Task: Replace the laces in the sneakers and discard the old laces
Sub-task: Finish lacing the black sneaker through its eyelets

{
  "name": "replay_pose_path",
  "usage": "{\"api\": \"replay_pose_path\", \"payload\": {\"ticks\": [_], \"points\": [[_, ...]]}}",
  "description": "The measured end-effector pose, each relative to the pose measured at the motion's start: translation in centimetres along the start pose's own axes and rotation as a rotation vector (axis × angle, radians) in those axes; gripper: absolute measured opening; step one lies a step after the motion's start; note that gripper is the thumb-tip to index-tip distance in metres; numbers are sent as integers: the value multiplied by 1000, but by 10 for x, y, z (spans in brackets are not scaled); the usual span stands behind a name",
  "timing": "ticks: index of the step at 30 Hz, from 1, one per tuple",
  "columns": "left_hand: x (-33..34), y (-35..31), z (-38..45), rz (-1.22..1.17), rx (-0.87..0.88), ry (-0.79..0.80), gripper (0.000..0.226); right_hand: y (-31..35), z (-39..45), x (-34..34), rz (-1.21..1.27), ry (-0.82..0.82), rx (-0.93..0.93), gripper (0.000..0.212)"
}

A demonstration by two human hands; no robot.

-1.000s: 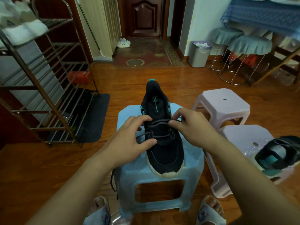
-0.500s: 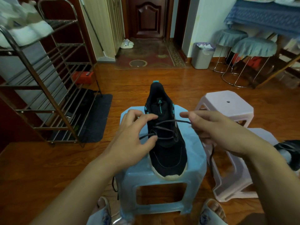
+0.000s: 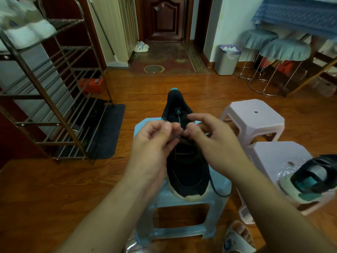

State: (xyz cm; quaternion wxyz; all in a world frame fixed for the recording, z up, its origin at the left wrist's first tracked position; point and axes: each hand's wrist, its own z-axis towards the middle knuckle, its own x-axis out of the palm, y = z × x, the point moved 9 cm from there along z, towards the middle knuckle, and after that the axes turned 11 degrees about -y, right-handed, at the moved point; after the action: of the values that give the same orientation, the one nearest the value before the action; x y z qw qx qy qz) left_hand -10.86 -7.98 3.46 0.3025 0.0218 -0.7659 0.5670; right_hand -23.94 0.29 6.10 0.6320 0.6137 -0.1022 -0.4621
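Fingers of our left hand (image 3: 155,143) are curling in, thumb and forefinger pinching the dark lace (image 3: 176,136) above the black sneaker (image 3: 186,161). Our right hand (image 3: 211,137) is meeting it there, its fingertips bent and gripping the same lace over the tongue. We are keeping the sneaker sitting toe-toward-us on the blue stool (image 3: 215,199); a loose lace end is trailing off its right side.

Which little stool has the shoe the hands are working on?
The blue stool, right in front. Both pink stools stand to its right; the nearer one only holds the other sneaker.
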Motion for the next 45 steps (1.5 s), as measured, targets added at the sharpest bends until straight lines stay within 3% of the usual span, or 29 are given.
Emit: {"api": "replay_pose_path", "payload": {"ticks": [2, 3, 7, 9, 11, 13, 16, 18, 21, 23, 25, 28, 31, 35, 45], "points": [[-9, -9, 12, 28, 74, -72, 12, -11, 12, -17, -406, -92, -66, 33], [-14, -13, 17, 93, 124, -101, 11, -21, 16, -19, -491, -54, -17, 28], [-15, -31, 29, 679, 453, -82, 9, -29, -3, 6, -358, 230, 86, 16], [-5, -27, 30, 879, 533, 2, 8, -17, -6, 10, -382, 180, -25, 7], [-1, -23, 30, 953, 557, 41, 8, -11, 1, 4, -495, 42, -117, 20], [1, -22, 28, 995, 610, 41, 10, -20, 10, 3, -496, 26, -53, 35], [-1, -24, 30, 1027, 660, 6, 17, -19, 13, 2, -511, 40, -42, 12], [0, -29, 32, 1055, 688, 2, 11, -5, 2, 5, -521, 115, -100, 3], [12, -32, 26, 1229, 833, 82, 6, 12, -31, 31, -550, 357, -216, 10], [16, -31, 23, 1350, 848, 118, 7, 12, -35, 42, -571, 389, -284, 14], [19, -29, 22, 1442, 832, 141, 9, 4, -23, 39, -492, 331, -235, 17], [26, -28, 21, 1558, 788, 138, 11, -18, 6, 15, -301, 90, -41, 11], [34, -29, 20, 1666, 748, 92, 7, -28, 17, 13, -307, 16, -24, 10], [33, -25, 25, 1630, 689, 22, 5, -28, 17, 15, -327, -21, -43, 11], [3, -3, 41, 1120, 461, -77, 7, -30, 16, 18, -366, -75, -36, 21]]}}
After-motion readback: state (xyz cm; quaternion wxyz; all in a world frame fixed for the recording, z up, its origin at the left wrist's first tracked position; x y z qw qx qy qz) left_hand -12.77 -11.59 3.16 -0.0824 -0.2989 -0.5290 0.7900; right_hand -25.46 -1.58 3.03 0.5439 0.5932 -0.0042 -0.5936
